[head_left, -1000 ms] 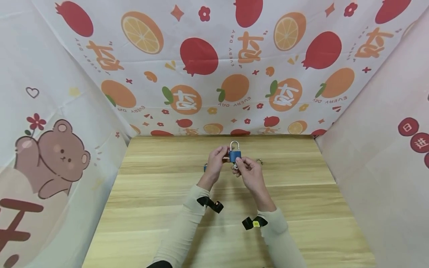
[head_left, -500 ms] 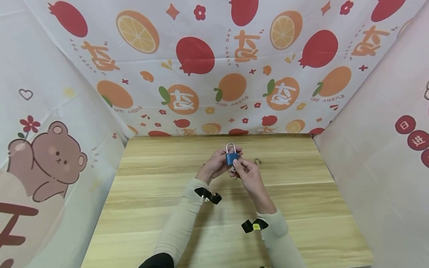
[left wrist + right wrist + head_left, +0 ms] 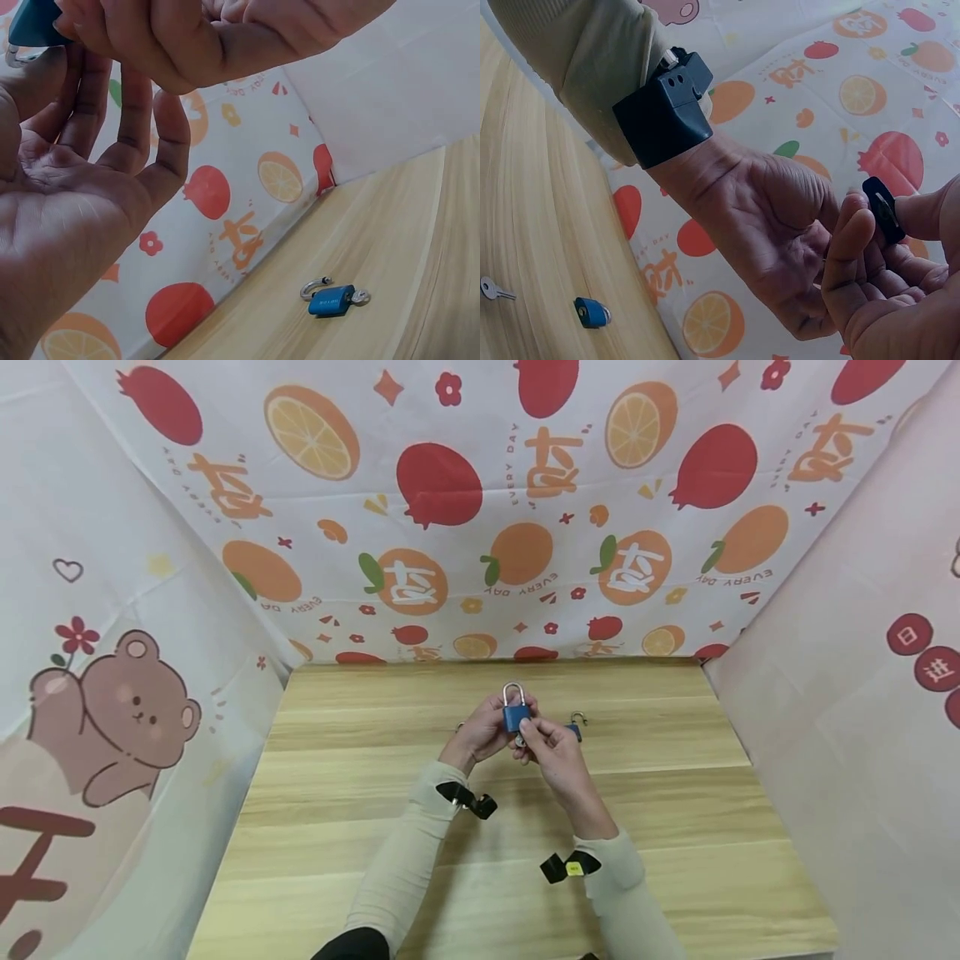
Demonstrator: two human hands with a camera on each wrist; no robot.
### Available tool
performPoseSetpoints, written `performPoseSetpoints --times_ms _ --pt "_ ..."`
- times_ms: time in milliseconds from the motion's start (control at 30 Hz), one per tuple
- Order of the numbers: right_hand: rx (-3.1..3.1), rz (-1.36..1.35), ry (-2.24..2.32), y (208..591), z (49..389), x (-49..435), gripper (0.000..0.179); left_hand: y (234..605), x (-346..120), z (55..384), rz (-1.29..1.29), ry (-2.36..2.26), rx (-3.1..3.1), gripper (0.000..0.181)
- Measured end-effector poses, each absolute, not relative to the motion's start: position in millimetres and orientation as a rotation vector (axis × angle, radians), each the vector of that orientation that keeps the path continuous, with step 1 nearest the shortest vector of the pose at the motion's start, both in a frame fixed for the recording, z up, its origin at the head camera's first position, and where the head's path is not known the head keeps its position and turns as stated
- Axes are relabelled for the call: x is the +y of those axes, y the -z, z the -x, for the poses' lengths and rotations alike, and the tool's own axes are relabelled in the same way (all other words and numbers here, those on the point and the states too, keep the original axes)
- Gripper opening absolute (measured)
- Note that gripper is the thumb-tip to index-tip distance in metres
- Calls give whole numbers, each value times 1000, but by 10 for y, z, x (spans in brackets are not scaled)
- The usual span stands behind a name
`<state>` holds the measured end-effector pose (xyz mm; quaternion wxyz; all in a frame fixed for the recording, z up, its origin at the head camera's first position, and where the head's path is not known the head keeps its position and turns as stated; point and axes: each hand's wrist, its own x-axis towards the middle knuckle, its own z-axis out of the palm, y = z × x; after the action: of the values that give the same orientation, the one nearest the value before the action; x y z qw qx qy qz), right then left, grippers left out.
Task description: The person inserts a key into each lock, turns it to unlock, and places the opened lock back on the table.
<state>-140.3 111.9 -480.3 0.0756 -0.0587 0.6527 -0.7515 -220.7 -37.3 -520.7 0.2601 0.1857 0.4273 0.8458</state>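
Blue padlock (image 3: 516, 719) raised between two hands, its long axis running from the near key (image 3: 520, 741) to the far shackle (image 3: 513, 684).
The right hand (image 3: 558, 756), nearer the key end, has its grip pinched on the padlock's lower body; the left hand (image 3: 480, 732) lies behind, fingers bent, and whether its grip holds anything I cannot tell. Beyond, on the desk (image 3: 337, 827), sits an unlatched padlock (image 3: 574, 732). Since a second ago, the left fingers have moved from the raised padlock's left edge to behind it, and the unlatched one's blue body has come into sight.
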Motion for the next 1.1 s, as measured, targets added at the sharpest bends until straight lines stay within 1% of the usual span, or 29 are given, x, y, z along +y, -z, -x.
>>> performPoseSetpoints --times_ms 200,500,1100 --pt "1968 188 2242 4806 1395 1111 38 5210 -386 2195 -527 -2297 1192 27" --pt "1959 195 2221 4810 1385 1109 39 5224 -418 2180 -593 -2308 1123 17" --pt "1931 225 2200 4797 1378 1142 33 5188 -420 2137 -548 -2318 1110 26"
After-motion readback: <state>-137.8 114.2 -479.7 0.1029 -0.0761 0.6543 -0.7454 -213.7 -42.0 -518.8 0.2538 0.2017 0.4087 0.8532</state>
